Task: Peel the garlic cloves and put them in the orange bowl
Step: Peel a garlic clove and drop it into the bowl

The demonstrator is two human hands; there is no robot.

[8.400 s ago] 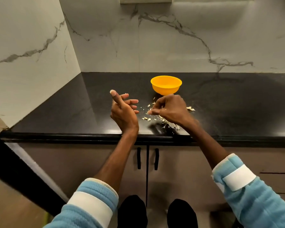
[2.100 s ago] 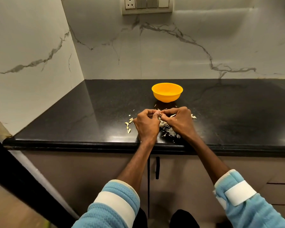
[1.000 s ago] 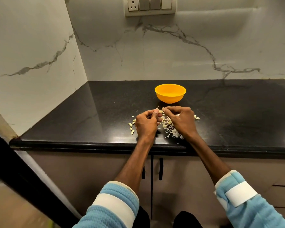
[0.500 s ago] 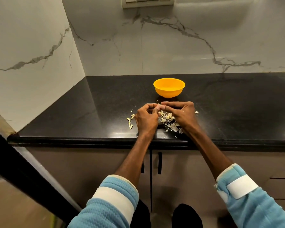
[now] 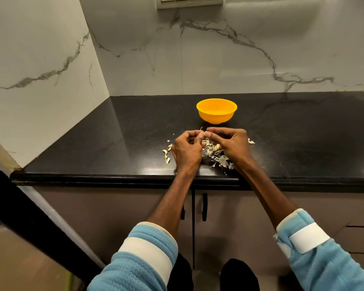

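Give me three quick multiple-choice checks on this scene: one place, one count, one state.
1. The orange bowl stands: A) beyond the left hand and right hand, toward the wall; B) at the front edge; C) left of both hands.
2. Bowls on the counter: A) three; B) one; C) two.
3. Both hands are: A) flat open; B) inside the bowl; C) curled, pinching a garlic clove together.
Answers: A, it sits behind them; B, only one shows; C, both pinch together above the peel scraps.
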